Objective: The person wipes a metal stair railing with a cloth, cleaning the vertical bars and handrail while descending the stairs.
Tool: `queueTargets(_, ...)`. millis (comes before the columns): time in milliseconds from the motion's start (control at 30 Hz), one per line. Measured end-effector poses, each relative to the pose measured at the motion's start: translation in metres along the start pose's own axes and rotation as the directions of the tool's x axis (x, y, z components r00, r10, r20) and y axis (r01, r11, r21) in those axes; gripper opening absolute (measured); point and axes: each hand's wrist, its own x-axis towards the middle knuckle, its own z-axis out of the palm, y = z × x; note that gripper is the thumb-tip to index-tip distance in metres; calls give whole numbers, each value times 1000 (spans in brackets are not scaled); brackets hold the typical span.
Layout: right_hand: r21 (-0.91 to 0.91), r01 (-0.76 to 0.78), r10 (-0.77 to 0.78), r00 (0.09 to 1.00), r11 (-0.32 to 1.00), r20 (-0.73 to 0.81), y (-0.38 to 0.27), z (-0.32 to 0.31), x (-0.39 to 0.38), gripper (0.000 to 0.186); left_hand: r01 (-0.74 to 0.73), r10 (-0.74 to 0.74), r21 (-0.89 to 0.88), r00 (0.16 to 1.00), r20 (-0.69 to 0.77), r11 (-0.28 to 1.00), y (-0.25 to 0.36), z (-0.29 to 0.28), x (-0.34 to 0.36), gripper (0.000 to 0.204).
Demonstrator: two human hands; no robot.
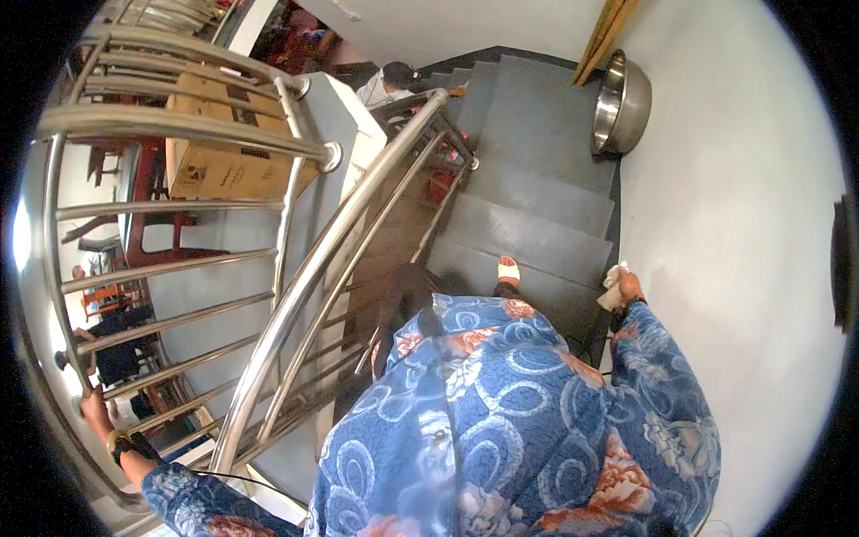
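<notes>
My left hand (95,413) reaches out to the far left and grips the steel stair railing (57,242), its fingers around the lower part of a post. A bracelet and a dark band are at that wrist. Low at my right side, near the white wall, my right hand (632,286) is closed on a crumpled pale cloth (612,288). Part of the cloth sticks out above and below the fingers. One foot in a light sandal (508,269) stands on the grey stairs (528,152).
A thick handrail (291,309) slopes along my left. Against the right wall stands a large steel basin (626,107), with wooden poles (605,40) beyond it. Further down is a person in white (385,87). A cardboard box (228,148) sits behind the railing.
</notes>
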Motion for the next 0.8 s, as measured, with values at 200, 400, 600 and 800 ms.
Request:
queueTargets(200,-122,203,-205,979,972,0,63,32,-1,46,132,-134,59,990,31,989,10,7,23,25)
queueTargets(400,-431,332,-299,943,839,144,64,51,-8,47,20,-26,-124,998,-52,992,-14,7,25,21)
queueTargets(600,-455,342,-324,938,822,119,52,38,-48,57,53,-54,-136,999,1,989,-26,8,37,31)
queueTargets(800,-411,-74,46,996,909,-78,67,28,-55,54,-17,17,-110,1000,-1,994,-9,9,34,36)
